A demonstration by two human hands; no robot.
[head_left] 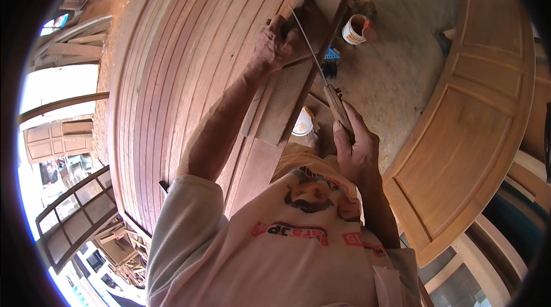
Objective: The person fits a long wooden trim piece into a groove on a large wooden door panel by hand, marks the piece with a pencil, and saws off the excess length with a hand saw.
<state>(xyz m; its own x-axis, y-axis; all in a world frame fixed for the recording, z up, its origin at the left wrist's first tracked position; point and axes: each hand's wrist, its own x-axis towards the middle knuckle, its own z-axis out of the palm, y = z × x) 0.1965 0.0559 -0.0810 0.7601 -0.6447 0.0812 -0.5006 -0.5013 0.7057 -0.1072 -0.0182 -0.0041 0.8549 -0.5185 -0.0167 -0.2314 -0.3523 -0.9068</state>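
Note:
My left hand (274,44) is closed on a piece of wood (304,40) at the upper middle, beside a thin steel blade (310,46). The blade belongs to a saw whose wooden handle (336,106) is gripped in my right hand (357,142), lower and to the right. The blade runs diagonally up past my left fingers; whether its teeth touch the wood is hard to tell. Under and around my left hand lie brown boards (267,115), along the edge of a wide stack or surface of long reddish planks (183,43).
A panelled wooden door (459,146) curves along the right. On the floor (413,31) are a white bucket (354,30), a blue plastic broom (331,54) and another white container (302,123) near my foot. Window frames (74,215) and timber offcuts (123,247) stand at the left.

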